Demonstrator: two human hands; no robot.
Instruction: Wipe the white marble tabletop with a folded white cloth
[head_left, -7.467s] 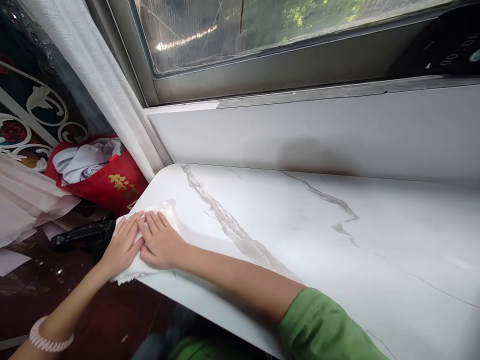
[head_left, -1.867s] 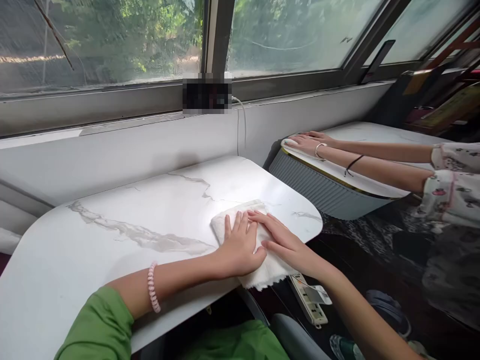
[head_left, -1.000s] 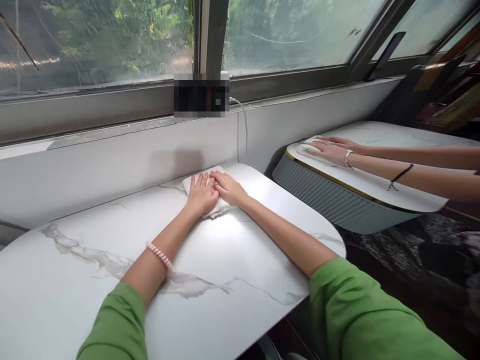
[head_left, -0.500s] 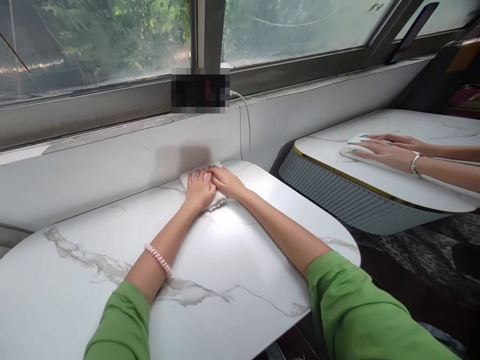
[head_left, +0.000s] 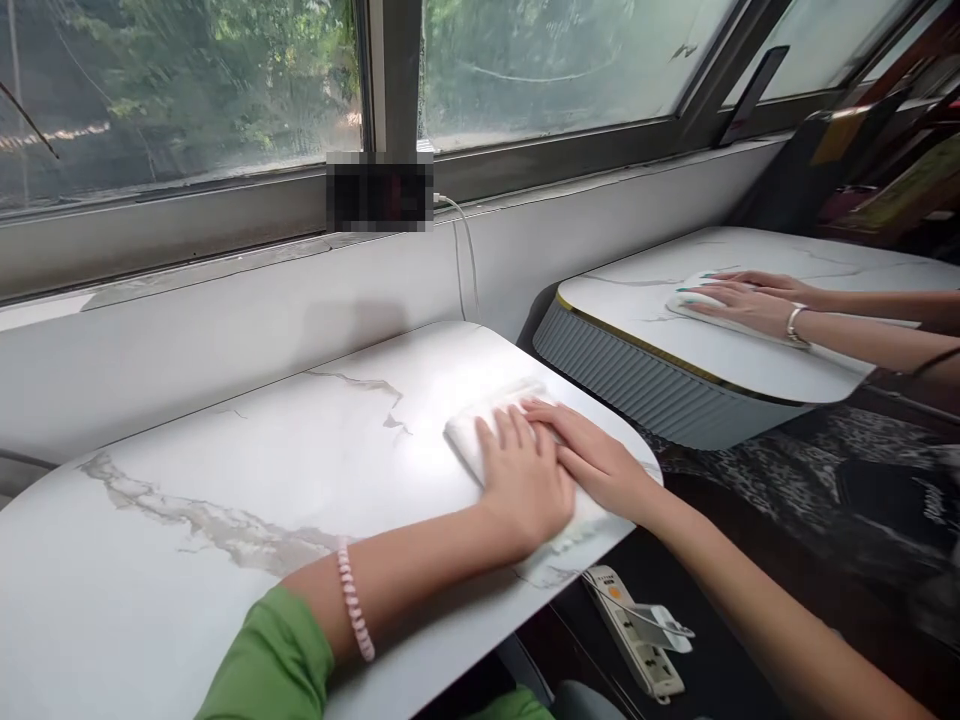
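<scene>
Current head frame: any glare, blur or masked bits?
Head view, centre: bright glare on the tabletop left of the cloth, whose lower edge looks smeared; head view, back: soft shadow on the wall; head view, sill: pixelated block hides detail; head view, lower right: dark.

Window (head_left: 570, 70) light glares off the white tabletop (head_left: 247, 430).

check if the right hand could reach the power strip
Probably yes: beyond the table, the way down to the power strip looks open, though the right hand is on the cloth.
</scene>
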